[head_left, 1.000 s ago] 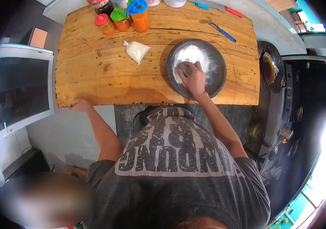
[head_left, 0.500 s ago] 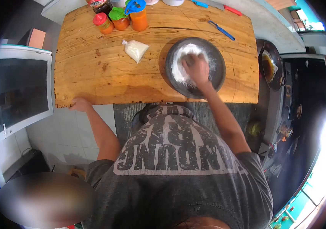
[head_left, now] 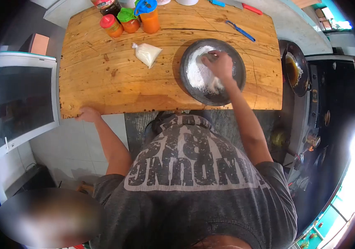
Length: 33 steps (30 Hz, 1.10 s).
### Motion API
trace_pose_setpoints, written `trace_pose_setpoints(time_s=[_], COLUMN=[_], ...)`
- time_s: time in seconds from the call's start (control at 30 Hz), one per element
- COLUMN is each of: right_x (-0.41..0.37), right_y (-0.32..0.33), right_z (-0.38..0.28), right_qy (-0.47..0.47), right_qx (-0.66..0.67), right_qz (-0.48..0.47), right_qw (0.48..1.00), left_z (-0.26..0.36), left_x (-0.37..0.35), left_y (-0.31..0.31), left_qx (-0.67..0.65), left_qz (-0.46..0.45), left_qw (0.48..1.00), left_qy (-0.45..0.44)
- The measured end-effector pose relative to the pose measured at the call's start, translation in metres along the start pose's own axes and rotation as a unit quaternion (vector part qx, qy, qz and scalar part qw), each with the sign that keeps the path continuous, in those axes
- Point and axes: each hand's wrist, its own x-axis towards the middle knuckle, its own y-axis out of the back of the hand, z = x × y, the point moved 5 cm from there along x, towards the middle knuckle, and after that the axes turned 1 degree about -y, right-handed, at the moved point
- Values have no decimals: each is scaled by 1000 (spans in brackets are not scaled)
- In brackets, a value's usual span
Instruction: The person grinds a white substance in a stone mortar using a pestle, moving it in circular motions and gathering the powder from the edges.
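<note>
**Right hand working in powder dish; left hand braced on the tabletop edge**

The right hand (head_left: 219,65) is inside a dark round dish (head_left: 239,81) that sits on the wooden tabletop (head_left: 102,79), right of centre and close to the near edge. Its fingers are curled down over a small grey stone (head_left: 210,55), which is mostly hidden under them. The stone sits at the far side of a layer of white powder (head_left: 197,74) that covers the middle and left of the dish.

The left hand (head_left: 87,113) is at the near-left corner of the tabletop, well apart from the dish. Its fingers are closed over the edge and it holds nothing else.

A small clear bag of white grains (head_left: 147,53) lies just left of the dish without touching it. At the far edge stand a red-lidded jar (head_left: 111,25), a green-lidded jar (head_left: 128,20) and an orange bottle with a blue cap (head_left: 149,15), grouped close together. A blue-handled tool (head_left: 240,31) lies beyond the dish to the right. Off the tabletop's right end, a dark pan (head_left: 296,71) holds brownish liquid.
</note>
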Motion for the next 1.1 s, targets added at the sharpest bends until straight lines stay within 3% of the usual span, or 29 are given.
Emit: trace_pose_setpoints(time_s=[0.13,0.2,0.27,0.37,0.4,0.47,0.57,0.63,0.7,0.8,0.9,1.1], right_x=[-43,-86,-91,-32,-11,4,-36,-71,-79,-24,1,-81], right_y=[4,0,-9,-14,-15,-4,3,-6,-11,-15,-7,-7], right_z=[11,-9,-15,-22,-15,-2,6,-9,-20,-17,4,-9], right_qy=[-87,85,90,67,62,-45,-119,28,89,90,-29,100], right_qx=[2,-2,21,-22,-41,72,62,20,27,-19,71,-21], right_qz=[-40,44,65,84,66,-58,-133,3,74,74,-53,43], right_qw=[995,995,994,994,995,995,982,999,993,993,996,994], left_z=[7,6,0,-1,2,6,18,-1,-19,-16,9,-1], left_x=[-2,-3,2,4,4,-3,-13,6,18,13,-5,3], left_y=[3,2,1,2,3,4,7,-3,-5,-6,7,2], left_qx=[-6,-10,1,3,-4,-13,-39,-5,10,-4,1,21], left_qz=[0,-4,-12,-6,-6,-12,-5,7,-1,-20,-16,-2], left_qw=[1000,1000,1000,1000,1000,1000,999,1000,1000,1000,1000,1000], left_qy=[-7,5,16,14,7,-7,25,-1,-19,-17,4,15])
